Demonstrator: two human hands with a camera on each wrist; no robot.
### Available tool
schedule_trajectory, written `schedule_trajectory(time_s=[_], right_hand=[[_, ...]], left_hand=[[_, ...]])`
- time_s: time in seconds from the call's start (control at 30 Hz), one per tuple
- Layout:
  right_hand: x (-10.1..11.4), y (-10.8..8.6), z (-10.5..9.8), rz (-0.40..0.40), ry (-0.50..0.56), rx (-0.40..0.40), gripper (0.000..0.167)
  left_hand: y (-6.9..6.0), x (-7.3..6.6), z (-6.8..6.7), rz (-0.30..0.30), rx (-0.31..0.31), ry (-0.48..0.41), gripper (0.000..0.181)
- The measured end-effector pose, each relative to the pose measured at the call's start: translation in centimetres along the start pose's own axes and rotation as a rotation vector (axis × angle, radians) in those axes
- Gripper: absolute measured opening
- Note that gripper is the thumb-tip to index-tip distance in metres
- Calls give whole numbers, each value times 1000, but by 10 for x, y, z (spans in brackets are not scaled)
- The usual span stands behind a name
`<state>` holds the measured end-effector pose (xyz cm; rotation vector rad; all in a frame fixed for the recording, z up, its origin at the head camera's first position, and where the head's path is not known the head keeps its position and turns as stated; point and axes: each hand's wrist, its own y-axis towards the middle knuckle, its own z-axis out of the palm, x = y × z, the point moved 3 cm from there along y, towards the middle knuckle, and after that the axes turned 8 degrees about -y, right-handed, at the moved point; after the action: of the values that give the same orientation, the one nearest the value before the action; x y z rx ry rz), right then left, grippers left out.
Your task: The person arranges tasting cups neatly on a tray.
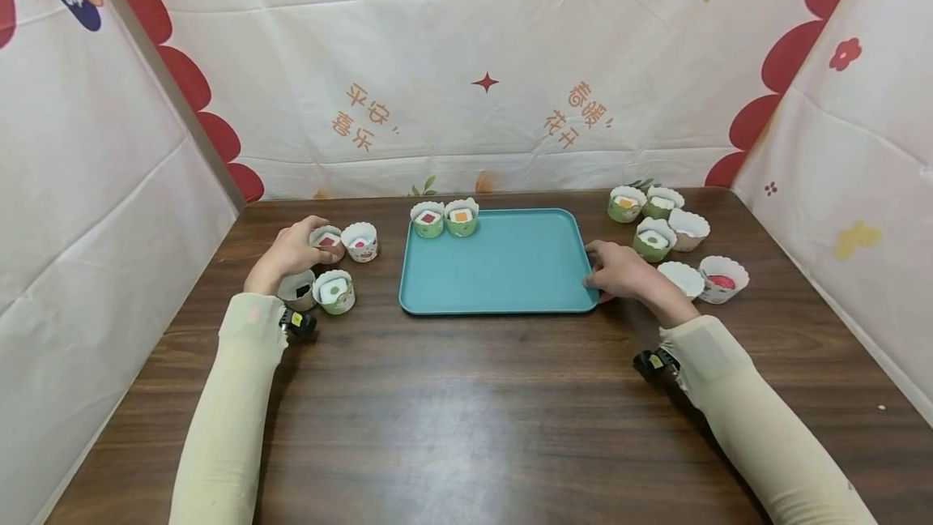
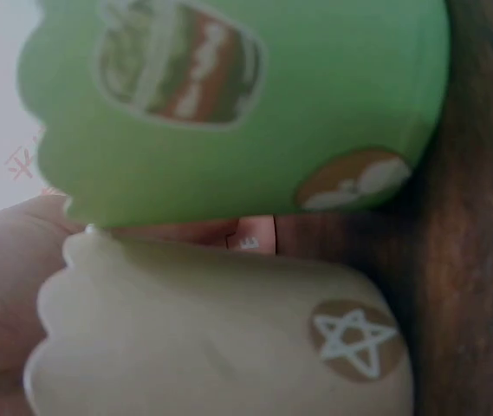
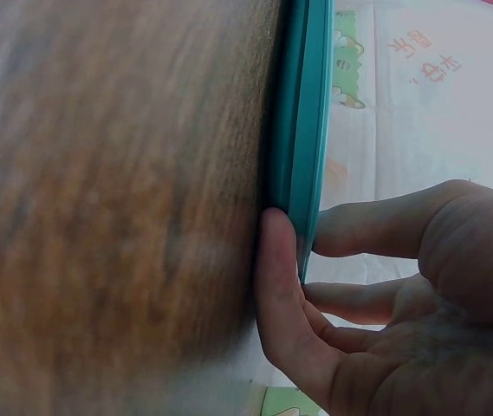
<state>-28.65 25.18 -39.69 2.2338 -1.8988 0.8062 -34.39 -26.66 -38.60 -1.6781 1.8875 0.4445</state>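
Note:
My left hand (image 1: pixel 288 250) grips a paper baking cup (image 1: pixel 325 238) with a white, red-centred piece in it, at the table's left. Beside it stands another white cup (image 1: pixel 360 242); nearer me are a pale cup (image 1: pixel 297 292) and a green cup (image 1: pixel 334 292). In the left wrist view, a green cup (image 2: pixel 333 78) and a pale cup (image 2: pixel 220 321) hide most of that hand. My right hand (image 1: pixel 621 270) pinches the right rim of a teal tray (image 1: pixel 503 266), seen close up as the tray's edge (image 3: pixel 302 113). Two green cups (image 1: pixel 427 219) stand in the tray's far left corner.
Right of the tray, several more paper cups (image 1: pixel 653 238) are grouped, one holding a red piece (image 1: pixel 722 281). My right forearm passes in front of a white cup (image 1: pixel 682 278). A printed cloth (image 1: pixel 466 120) hangs behind the brown wooden table (image 1: pixel 437 395).

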Motion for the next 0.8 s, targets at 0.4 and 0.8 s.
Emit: schedule_trajectory(time_s=[0.4, 0.8], right_hand=[[-1, 1, 0, -2, 0, 4, 68], [-1, 0, 0, -1, -3, 2, 68]], left_hand=[[-1, -3, -1, 15, -10, 34, 70], [-7, -11, -9, 25, -114, 60, 67]])
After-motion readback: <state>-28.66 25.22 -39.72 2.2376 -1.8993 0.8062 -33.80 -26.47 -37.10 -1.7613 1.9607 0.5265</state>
